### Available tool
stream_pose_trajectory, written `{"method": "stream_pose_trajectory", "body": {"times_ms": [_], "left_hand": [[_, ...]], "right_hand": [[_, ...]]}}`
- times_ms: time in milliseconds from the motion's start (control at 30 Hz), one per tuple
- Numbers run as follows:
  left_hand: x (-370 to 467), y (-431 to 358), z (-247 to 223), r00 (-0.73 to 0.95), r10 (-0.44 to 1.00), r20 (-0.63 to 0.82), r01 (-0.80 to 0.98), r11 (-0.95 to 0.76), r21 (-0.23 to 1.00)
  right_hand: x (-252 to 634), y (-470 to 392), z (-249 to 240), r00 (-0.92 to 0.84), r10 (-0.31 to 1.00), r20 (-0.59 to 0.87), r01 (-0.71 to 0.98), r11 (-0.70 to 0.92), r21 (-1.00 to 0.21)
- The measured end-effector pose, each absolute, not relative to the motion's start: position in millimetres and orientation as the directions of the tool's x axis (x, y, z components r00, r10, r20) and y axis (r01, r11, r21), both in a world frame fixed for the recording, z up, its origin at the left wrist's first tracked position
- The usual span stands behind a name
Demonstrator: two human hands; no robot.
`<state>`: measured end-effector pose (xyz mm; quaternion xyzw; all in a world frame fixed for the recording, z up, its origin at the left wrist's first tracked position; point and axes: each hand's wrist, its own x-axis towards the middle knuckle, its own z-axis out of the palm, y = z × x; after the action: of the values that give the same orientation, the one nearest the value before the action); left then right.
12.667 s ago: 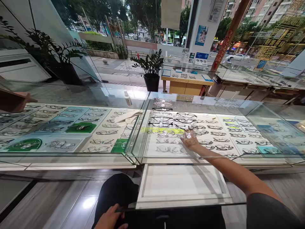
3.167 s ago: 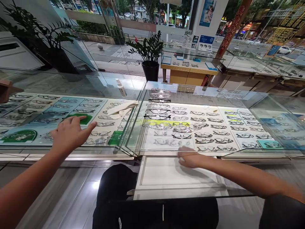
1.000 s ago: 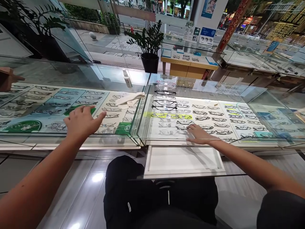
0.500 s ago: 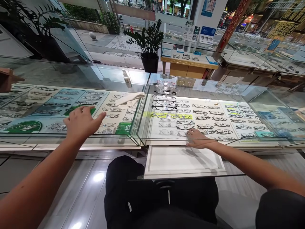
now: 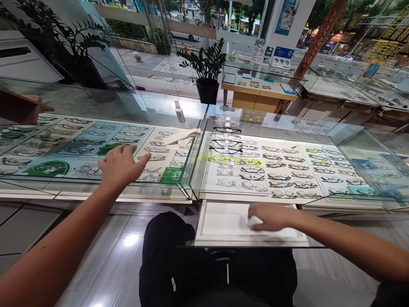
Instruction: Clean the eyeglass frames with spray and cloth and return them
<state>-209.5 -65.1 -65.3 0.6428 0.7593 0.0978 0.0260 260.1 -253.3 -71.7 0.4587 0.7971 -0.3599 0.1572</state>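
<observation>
My left hand rests on the glass top of the left display case, fingers spread and holding nothing. Under the glass lie rows of eyeglasses and a green card. My right hand hangs over the pulled-out white drawer, its thumb and fingers curved apart with a gap between them; the fingertips are slightly blurred. Beyond it, the right case holds many eyeglasses in rows. Several dark frames stand in a column near its left side.
A cream cloth and a small white spray bottle sit on the left case's glass. A brown wooden object is at the far left. Behind stand a potted plant and another display table. My knees are below the drawer.
My right hand has drawn back from the glasses in the right case to above the drawer. The left hand stays on the glass while the view has shifted slightly.
</observation>
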Motion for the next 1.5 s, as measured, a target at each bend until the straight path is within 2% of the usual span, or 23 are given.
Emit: {"method": "stream_pose_trajectory", "body": {"times_ms": [67, 100, 167, 267, 400, 500, 767, 900, 1133, 1233, 1333, 1433, 1500], "left_hand": [[-209.1, -65.0, -65.5, -0.18, 0.98, 0.08, 0.971, 0.164, 0.175], [-209.1, -64.9, -65.8, -0.187, 0.979, 0.079, 0.97, 0.172, 0.17], [-209.4, -64.6, -66.5, -0.196, 0.977, 0.079, 0.97, 0.182, 0.164], [-210.3, -64.1, -67.6, -0.197, 0.976, 0.087, 0.969, 0.18, 0.171], [-211.4, -63.9, -68.2, -0.199, 0.975, 0.094, 0.966, 0.179, 0.188], [-212.0, -64.9, -68.1, -0.201, 0.974, 0.101, 0.965, 0.179, 0.192], [-211.5, -66.3, -68.0, -0.204, 0.973, 0.106, 0.96, 0.177, 0.216], [-211.6, -66.1, -68.6, -0.202, 0.973, 0.113, 0.958, 0.172, 0.228], [-213.8, -65.2, -71.5, -0.195, 0.973, 0.122, 0.956, 0.161, 0.246], [-215.3, -64.4, -73.3, -0.186, 0.975, 0.125, 0.957, 0.151, 0.246], [-215.5, -64.2, -74.0, -0.188, 0.974, 0.125, 0.957, 0.153, 0.246], [-215.0, -64.2, -74.4, -0.188, 0.973, 0.134, 0.956, 0.15, 0.251], [-214.8, -63.9, -75.3, -0.184, 0.974, 0.133, 0.957, 0.146, 0.251]], "right_hand": [[242.1, -261.7, -21.8, -0.632, 0.539, -0.557, 0.766, 0.327, -0.554], [236.0, -260.2, 3.4, -0.653, 0.567, -0.502, 0.744, 0.354, -0.567], [230.4, -243.0, 46.3, -0.649, 0.676, -0.35, 0.729, 0.421, -0.539], [232.9, -188.3, 77.6, -0.573, 0.8, -0.176, 0.792, 0.487, -0.368], [231.7, -113.8, 65.1, -0.516, 0.851, -0.095, 0.846, 0.49, -0.213], [219.4, -89.2, 42.3, -0.538, 0.842, -0.052, 0.839, 0.528, -0.131], [194.8, -87.5, -1.2, -0.546, 0.837, -0.047, 0.838, 0.543, -0.061], [190.6, -84.6, -10.8, -0.509, 0.86, -0.041, 0.86, 0.509, 0.006], [181.7, -86.6, -19.3, -0.472, 0.881, -0.016, 0.88, 0.472, 0.043], [180.6, -93.8, -17.7, -0.465, 0.885, 0.008, 0.885, 0.465, 0.028], [183.7, -112.5, -8.0, -0.479, 0.878, 0.022, 0.877, 0.48, -0.037], [188.7, -147.8, 9.2, -0.503, 0.864, 0.021, 0.841, 0.495, -0.217], [191.0, -178.8, 20.5, -0.528, 0.848, -0.05, 0.794, 0.471, -0.385]]}}
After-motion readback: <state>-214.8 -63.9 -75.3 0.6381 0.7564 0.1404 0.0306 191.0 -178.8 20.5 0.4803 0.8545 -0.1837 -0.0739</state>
